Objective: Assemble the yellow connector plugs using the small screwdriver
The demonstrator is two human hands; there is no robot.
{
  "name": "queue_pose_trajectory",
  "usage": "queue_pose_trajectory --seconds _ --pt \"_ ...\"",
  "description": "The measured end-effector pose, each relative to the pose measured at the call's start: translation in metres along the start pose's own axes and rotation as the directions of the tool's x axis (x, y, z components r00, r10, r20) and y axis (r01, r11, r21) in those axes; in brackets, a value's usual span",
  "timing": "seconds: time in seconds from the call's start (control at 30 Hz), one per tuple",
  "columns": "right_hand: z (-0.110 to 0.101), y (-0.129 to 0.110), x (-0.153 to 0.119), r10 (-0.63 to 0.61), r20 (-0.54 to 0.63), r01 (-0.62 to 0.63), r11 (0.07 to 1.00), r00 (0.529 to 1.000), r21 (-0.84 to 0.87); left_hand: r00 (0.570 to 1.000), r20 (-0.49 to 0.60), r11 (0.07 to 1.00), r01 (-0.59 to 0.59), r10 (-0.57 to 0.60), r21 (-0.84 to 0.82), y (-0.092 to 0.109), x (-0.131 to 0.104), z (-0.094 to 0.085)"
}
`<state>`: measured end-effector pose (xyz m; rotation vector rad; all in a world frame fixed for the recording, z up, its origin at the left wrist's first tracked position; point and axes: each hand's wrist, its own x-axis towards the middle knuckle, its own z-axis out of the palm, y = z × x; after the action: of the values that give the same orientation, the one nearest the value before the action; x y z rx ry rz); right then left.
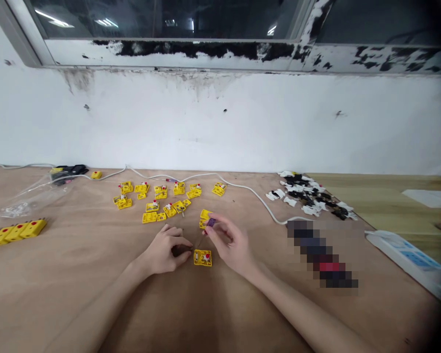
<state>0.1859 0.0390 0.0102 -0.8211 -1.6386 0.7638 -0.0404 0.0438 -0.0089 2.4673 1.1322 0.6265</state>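
My right hand (pixel 234 243) pinches a small purple block-like piece (pixel 210 222) between thumb and fingertips. Behind those fingertips lies a yellow plastic casing (pixel 205 214), partly hidden. My left hand (pixel 168 249) rests low over the table with thumb and forefinger brought together; whatever is between them is too small to make out. Between the hands, nearer to me, sits an opened yellow casing (pixel 203 258) with a red button and small parts inside. Several more opened yellow casings (pixel 149 217) with red buttons lie in loose rows beyond my left hand.
Yellow units (pixel 18 234) stand in a row at the left, near a clear plastic bag (pixel 33 196). A white cable (pixel 257 193) runs along the back to a power strip (pixel 404 255). Black and white pieces (pixel 308 193) are piled at right, behind a pixelated patch.
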Motion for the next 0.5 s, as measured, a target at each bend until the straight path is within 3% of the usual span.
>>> queue_pose_trajectory --seconds 0.23,0.5 --pt "0.015 0.005 0.006 -0.012 0.075 0.014 1.000 0.997 -0.021 1.000 -0.029 1.000 0.005 -0.005 0.006 -0.001 0.002 0.004" --pt "0.014 0.009 0.007 -0.066 0.130 0.080 0.991 0.989 -0.106 0.999 -0.035 1.000 -0.007 0.008 0.028 -0.001 0.003 0.006"
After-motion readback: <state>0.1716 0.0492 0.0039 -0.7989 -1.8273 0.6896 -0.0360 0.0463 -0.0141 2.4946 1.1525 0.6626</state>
